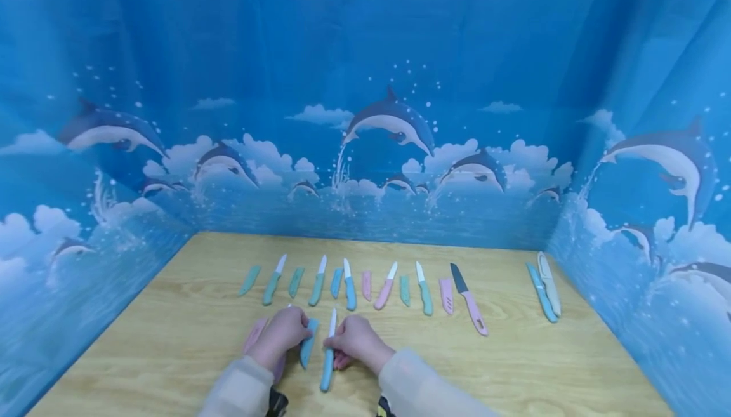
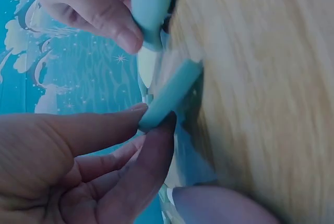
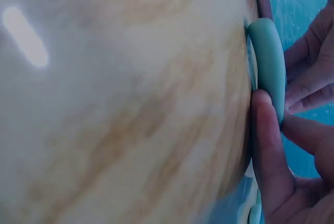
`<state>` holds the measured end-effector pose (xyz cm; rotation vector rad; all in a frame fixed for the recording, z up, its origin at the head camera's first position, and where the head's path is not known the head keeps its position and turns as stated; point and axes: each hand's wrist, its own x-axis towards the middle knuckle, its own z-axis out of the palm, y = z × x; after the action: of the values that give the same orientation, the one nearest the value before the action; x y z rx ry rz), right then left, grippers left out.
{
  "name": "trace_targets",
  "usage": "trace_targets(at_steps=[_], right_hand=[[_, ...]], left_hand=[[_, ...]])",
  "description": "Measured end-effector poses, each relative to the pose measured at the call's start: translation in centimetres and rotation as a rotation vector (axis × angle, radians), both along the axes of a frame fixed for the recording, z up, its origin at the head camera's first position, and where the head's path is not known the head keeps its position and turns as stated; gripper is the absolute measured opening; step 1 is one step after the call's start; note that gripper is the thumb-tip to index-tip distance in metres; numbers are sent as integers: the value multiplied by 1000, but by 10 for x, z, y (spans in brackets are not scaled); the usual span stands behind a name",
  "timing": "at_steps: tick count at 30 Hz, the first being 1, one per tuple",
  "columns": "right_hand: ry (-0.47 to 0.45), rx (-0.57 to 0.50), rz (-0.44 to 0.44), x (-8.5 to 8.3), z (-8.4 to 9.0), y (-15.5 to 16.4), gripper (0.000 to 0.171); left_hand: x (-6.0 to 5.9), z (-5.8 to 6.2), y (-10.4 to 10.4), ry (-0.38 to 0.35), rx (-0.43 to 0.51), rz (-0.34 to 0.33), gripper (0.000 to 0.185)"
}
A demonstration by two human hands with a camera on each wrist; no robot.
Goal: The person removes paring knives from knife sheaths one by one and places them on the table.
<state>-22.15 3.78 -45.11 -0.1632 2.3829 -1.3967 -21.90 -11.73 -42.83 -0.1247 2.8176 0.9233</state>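
Observation:
My left hand [image 1: 287, 329] pinches a light-blue knife sheath [image 1: 308, 344] between thumb and finger, near its far end. Just right of it, my right hand [image 1: 356, 339] grips a small paring knife [image 1: 327, 371] by its light-blue handle, the white blade pointing away from me. In the left wrist view the sheath [image 2: 173, 92] slants close over the wood, and the knife's handle [image 2: 151, 7] is at the top. Partly hidden by my left hand and forearm are a pink sheath [image 1: 254, 334] and a pink knife handle [image 1: 279, 369].
Across the table [image 1: 514, 366] runs a row of unsheathed knives and sheaths, including a green knife [image 1: 271, 289], a pink sheath [image 1: 367, 285] and a larger dark-bladed pink knife [image 1: 473, 312]. At the right lie a blue knife [image 1: 541, 293] and a whitish knife [image 1: 549, 285]. Dolphin-print curtains [image 1: 365, 207] enclose the table.

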Motion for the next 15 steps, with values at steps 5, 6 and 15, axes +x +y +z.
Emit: trace_targets(at_steps=[5,6,15], right_hand=[[21,46,-19,2,0,-1,23],[22,49,-27,2,0,-1,23],[29,49,-50,-1,1,1,23]], left_hand=[[-2,2,1,-36,-71,15,14],[-3,3,0,-30,-90,6,14],[-2,7,0,19,-245,-43,19]])
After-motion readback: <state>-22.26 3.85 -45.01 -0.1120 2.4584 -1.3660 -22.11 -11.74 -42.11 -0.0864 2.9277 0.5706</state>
